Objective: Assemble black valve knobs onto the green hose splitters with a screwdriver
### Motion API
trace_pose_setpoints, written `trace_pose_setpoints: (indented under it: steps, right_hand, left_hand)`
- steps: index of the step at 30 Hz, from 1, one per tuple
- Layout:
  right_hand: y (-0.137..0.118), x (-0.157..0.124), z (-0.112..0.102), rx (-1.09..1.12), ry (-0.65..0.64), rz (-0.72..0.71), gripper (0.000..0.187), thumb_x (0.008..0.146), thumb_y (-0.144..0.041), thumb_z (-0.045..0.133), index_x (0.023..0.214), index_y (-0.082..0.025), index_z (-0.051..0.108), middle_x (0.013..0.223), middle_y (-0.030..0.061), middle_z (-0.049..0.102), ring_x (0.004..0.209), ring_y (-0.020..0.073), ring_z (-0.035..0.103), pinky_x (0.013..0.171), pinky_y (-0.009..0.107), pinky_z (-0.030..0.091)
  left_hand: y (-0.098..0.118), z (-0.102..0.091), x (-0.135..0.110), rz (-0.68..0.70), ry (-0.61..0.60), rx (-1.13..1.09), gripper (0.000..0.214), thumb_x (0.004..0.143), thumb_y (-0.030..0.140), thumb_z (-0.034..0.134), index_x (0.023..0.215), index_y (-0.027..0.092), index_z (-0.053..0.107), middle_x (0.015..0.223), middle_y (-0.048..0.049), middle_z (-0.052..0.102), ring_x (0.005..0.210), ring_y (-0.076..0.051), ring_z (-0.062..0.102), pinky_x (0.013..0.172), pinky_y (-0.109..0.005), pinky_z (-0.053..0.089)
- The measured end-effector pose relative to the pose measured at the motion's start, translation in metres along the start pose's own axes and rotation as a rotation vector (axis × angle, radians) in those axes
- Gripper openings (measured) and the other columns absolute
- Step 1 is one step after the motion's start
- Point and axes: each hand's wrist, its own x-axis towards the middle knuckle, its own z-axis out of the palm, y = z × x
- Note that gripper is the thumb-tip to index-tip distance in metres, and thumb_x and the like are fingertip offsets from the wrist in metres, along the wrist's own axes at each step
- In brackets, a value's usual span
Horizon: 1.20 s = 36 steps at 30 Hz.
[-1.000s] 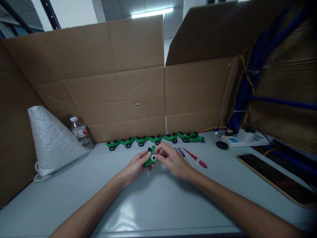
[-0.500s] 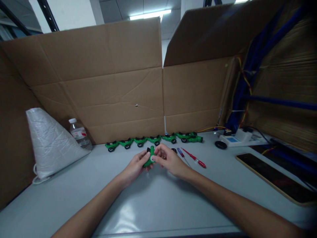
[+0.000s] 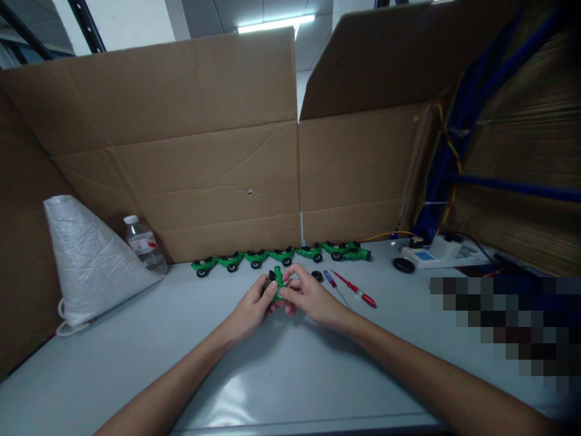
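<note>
Between my hands, above the middle of the table, is a small green toy vehicle (image 3: 278,276) with a black part on its left side. My left hand (image 3: 254,306) is closed around its left side, thumb pressed on the green body. From the right, my right hand (image 3: 308,293) pinches the lower part with thumb and fingers, which hide much of it. Beyond my hands stands a row of several similar green toy vehicles with black wheels, among them one (image 3: 256,258) straight behind my left hand. A black wheel (image 3: 316,276) lies just past my right hand.
Right of my right hand lie a purple-handled screwdriver (image 3: 330,278) and a red screwdriver (image 3: 356,289). A black round piece (image 3: 403,265) sits before a white power strip (image 3: 436,257). At left are a silvery bag (image 3: 91,260) and a water bottle (image 3: 144,245). Cardboard walls (image 3: 204,163) enclose the table.
The toy vehicle has turned slightly more upright in my hands, and my right fingers have shifted around its lower part. The black wheel beyond my right hand shows more fully.
</note>
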Motion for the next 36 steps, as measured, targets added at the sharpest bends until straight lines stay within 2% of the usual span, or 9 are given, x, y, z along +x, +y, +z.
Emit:
trace_pose_setpoints:
  steps: [4,7,11,16,20,28,31,33,36]
  right_hand:
    - [-0.009,-0.004,0.002,-0.099,0.029,-0.103,0.031,0.097,-0.046,0.065,0.108,-0.026,0.045,0.075,-0.0060,0.063,0.060,0.0141,0.062,0.058,0.026,0.049]
    - [-0.016,-0.006,0.002,-0.167,0.037,-0.144,0.025,0.100,-0.042,0.061,0.109,-0.025,0.046,0.074,-0.0057,0.063,0.061,0.0140,0.061,0.059,0.026,0.048]
    - [-0.017,-0.005,0.001,-0.105,0.029,-0.104,0.030,0.098,-0.043,0.064,0.110,-0.025,0.044,0.076,-0.0043,0.067,0.061,0.0147,0.063,0.060,0.027,0.049]
    - [-0.014,-0.003,-0.003,-0.078,-0.007,-0.044,0.041,0.090,-0.048,0.072,0.109,-0.025,0.044,0.074,-0.0049,0.067,0.059,0.0146,0.063,0.059,0.027,0.048]
    - [-0.013,-0.002,-0.009,-0.129,-0.042,-0.035,0.041,0.088,-0.047,0.076,0.102,-0.024,0.046,0.074,-0.0036,0.070,0.059,0.0143,0.062,0.060,0.026,0.047]
    - [-0.012,-0.001,-0.010,-0.083,-0.067,-0.035,0.039,0.085,-0.046,0.078,0.096,-0.023,0.049,0.076,-0.0010,0.072,0.066,0.0162,0.067,0.066,0.030,0.052]
    - [-0.014,-0.001,-0.007,-0.188,0.013,-0.039,0.033,0.087,-0.044,0.076,0.093,-0.023,0.051,0.072,-0.0019,0.070,0.064,0.0160,0.065,0.061,0.027,0.049]
    - [-0.015,-0.001,-0.005,-0.288,0.076,-0.020,0.027,0.092,-0.043,0.071,0.088,-0.022,0.054,0.069,-0.0016,0.068,0.060,0.0157,0.064,0.058,0.026,0.046]
    - [-0.012,0.000,-0.005,-0.330,0.046,0.038,0.030,0.099,-0.044,0.060,0.080,-0.021,0.055,0.066,-0.0004,0.066,0.055,0.0144,0.061,0.054,0.025,0.044]
  left_hand:
    - [0.004,0.003,-0.002,-0.003,0.040,-0.010,0.046,0.099,0.062,0.060,0.113,0.018,0.058,0.088,-0.0017,0.059,0.073,-0.014,0.053,0.064,-0.026,0.043]
    - [0.006,0.002,0.000,0.024,0.021,-0.016,0.044,0.099,0.061,0.061,0.112,0.018,0.058,0.088,-0.0009,0.058,0.073,-0.014,0.053,0.064,-0.025,0.043]
    - [0.009,0.000,0.006,0.006,-0.040,-0.065,0.046,0.099,0.063,0.059,0.108,0.018,0.055,0.083,0.0008,0.057,0.067,-0.012,0.052,0.058,-0.024,0.040]
    - [0.008,-0.004,0.008,-0.039,-0.046,-0.096,0.050,0.097,0.067,0.060,0.101,0.018,0.053,0.077,0.0016,0.057,0.061,-0.011,0.049,0.055,-0.023,0.036]
    - [0.007,-0.005,0.005,-0.071,-0.072,-0.023,0.051,0.096,0.067,0.061,0.103,0.017,0.054,0.079,0.0010,0.058,0.061,-0.010,0.048,0.055,-0.023,0.035]
    - [0.010,-0.006,0.004,-0.028,-0.092,0.047,0.051,0.096,0.066,0.062,0.104,0.016,0.059,0.081,0.0003,0.058,0.066,-0.012,0.050,0.060,-0.024,0.039]
    - [0.009,-0.011,0.008,-0.044,-0.095,0.002,0.051,0.093,0.065,0.067,0.102,0.016,0.060,0.081,-0.0001,0.060,0.066,-0.012,0.052,0.060,-0.024,0.039]
    - [0.007,-0.013,0.011,-0.059,-0.047,-0.052,0.051,0.092,0.066,0.068,0.101,0.017,0.060,0.079,0.0007,0.059,0.066,-0.012,0.053,0.060,-0.024,0.039]
    - [0.004,-0.013,0.013,-0.076,0.001,-0.111,0.052,0.091,0.067,0.068,0.101,0.017,0.059,0.080,-0.0003,0.061,0.068,-0.013,0.056,0.059,-0.024,0.039]
